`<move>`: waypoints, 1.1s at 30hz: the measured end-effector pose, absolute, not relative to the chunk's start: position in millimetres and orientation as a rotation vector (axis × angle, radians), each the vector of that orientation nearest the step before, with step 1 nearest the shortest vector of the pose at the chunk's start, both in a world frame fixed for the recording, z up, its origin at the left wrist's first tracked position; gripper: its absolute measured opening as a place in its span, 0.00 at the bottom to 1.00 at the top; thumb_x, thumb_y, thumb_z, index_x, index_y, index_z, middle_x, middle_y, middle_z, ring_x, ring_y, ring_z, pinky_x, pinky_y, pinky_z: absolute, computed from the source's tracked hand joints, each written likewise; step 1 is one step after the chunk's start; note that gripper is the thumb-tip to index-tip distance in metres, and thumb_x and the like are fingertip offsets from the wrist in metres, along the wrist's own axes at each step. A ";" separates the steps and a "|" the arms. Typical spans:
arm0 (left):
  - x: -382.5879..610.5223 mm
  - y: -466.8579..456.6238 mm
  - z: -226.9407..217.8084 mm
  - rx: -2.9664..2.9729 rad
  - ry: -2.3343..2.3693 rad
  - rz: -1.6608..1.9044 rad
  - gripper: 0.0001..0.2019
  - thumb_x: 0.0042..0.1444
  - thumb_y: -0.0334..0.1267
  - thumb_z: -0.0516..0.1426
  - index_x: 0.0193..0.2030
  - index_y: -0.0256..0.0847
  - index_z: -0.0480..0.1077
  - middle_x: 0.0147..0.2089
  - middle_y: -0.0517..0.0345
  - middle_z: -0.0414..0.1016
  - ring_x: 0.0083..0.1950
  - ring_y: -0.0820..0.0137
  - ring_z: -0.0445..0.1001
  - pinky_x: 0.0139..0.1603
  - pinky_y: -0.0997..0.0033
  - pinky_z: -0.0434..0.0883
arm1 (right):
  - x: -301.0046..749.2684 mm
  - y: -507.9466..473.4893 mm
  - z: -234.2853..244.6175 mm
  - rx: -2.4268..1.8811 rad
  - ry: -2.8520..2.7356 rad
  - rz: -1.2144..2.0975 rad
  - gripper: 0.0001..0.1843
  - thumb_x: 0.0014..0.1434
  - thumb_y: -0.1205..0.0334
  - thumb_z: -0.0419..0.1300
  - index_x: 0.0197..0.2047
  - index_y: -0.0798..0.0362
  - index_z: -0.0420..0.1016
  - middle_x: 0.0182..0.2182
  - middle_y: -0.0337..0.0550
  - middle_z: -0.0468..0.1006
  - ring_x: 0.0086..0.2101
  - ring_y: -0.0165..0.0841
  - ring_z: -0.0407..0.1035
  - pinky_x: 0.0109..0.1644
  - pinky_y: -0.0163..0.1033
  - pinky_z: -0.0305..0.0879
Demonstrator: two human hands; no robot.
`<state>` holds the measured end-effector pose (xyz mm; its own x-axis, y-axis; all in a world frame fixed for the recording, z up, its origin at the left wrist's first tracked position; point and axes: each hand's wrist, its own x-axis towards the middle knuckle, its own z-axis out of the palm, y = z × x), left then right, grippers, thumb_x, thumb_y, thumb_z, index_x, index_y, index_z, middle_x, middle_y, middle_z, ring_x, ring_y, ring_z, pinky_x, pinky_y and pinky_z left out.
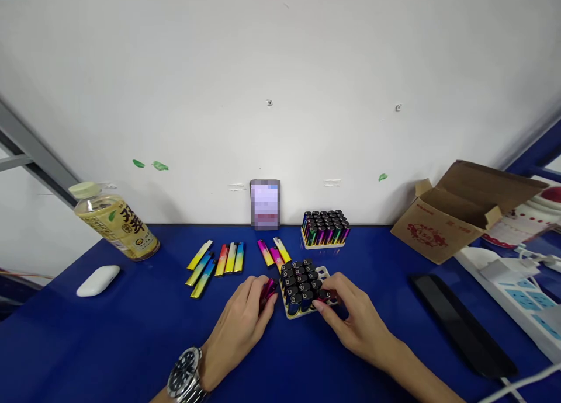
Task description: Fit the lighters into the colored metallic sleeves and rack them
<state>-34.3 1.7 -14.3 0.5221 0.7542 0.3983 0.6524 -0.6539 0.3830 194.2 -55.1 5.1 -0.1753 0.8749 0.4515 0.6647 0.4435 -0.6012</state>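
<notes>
A pale tray [294,316] with holes holds several black-topped lighters [301,278] upright; bare holes show along its right side. My right hand [360,316] is closed on a dark red, black-topped lighter [323,296] at the tray's front right; I cannot tell how deep it sits. Left of the tray, my left hand [246,316], a watch on its wrist, is closed around a magenta lighter with a dark top [267,291]. Colourful lighters lie loose behind it: a pink one [265,253], a red one [222,259] and a blue-yellow one [203,279] among them.
A second tray [324,245] packed with lighters stands by the wall. A phone [265,205] leans there too. To the left are a drink bottle [118,225] and a white case [98,281]. To the right are a cardboard box [432,228], a black device [460,324] and a power strip [517,306].
</notes>
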 end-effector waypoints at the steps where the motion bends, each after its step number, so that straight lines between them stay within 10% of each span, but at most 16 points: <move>1: -34.2 1.8 -14.3 2.576 1.201 0.813 0.10 0.66 0.40 0.46 0.49 0.40 0.61 0.38 0.55 0.69 0.36 0.67 0.73 0.36 0.68 0.71 | 194.6 -54.8 5.2 -1.283 -1.891 0.338 0.02 0.62 0.65 0.54 0.39 0.50 0.65 0.33 0.42 0.73 0.27 0.30 0.69 0.29 0.33 0.68; 9: -34.6 0.9 -13.0 2.601 1.196 0.812 0.10 0.66 0.40 0.46 0.49 0.40 0.61 0.37 0.56 0.69 0.34 0.69 0.72 0.35 0.69 0.71 | 202.8 -53.7 -4.4 -1.233 -1.521 0.599 0.12 0.60 0.62 0.58 0.48 0.52 0.68 0.31 0.41 0.77 0.20 0.27 0.70 0.18 0.29 0.69; 18: -34.1 1.4 -12.9 2.576 1.201 0.852 0.10 0.65 0.40 0.47 0.49 0.40 0.62 0.36 0.57 0.69 0.33 0.70 0.73 0.34 0.70 0.72 | 219.6 -57.8 6.0 -1.248 -1.722 0.924 0.18 0.62 0.57 0.57 0.54 0.52 0.67 0.37 0.46 0.79 0.28 0.31 0.74 0.30 0.35 0.74; 33: -34.3 0.0 -14.1 2.544 1.161 0.924 0.10 0.64 0.40 0.49 0.49 0.41 0.63 0.35 0.57 0.69 0.33 0.71 0.72 0.34 0.72 0.71 | 194.2 -50.7 -14.2 -1.291 -1.917 0.088 0.16 0.67 0.49 0.48 0.44 0.52 0.66 0.23 0.39 0.76 0.21 0.30 0.71 0.25 0.33 0.67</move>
